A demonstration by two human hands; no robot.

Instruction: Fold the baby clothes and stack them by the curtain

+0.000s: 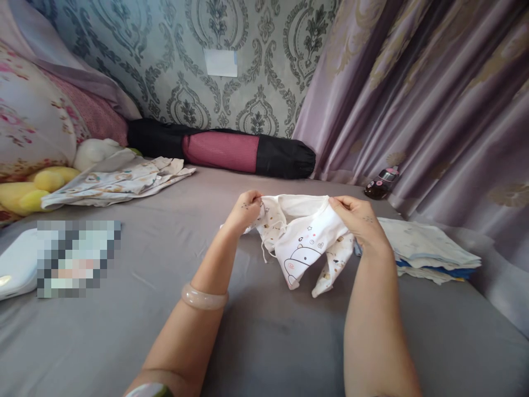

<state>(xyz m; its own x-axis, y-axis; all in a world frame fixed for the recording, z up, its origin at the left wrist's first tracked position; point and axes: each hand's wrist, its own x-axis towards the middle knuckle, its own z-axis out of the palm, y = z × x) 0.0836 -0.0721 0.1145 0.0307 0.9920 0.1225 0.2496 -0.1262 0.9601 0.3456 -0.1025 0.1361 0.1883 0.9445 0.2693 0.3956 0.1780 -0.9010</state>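
A small white baby shirt (303, 242) with a bear print, patterned sleeves and tie strings hangs between my two hands over the grey bedsheet (165, 253). My left hand (248, 209) is closed on its left shoulder. At the other shoulder, my right hand (357, 215) pinches the cloth between thumb and fingers. The neckline is stretched between them at the top, and one sleeve droops below on the right. A pile of folded clothes (433, 245) lies just beyond my right wrist.
A black and pink rolled bag (223, 150) lies along the wall. Patterned cloth (124, 181) and a yellow plush toy (35, 190) are at the left, with a white case (25, 259) and a blurred-out flat item (82, 256) nearer. A bottle (382, 183) stands by the curtain (372, 99).
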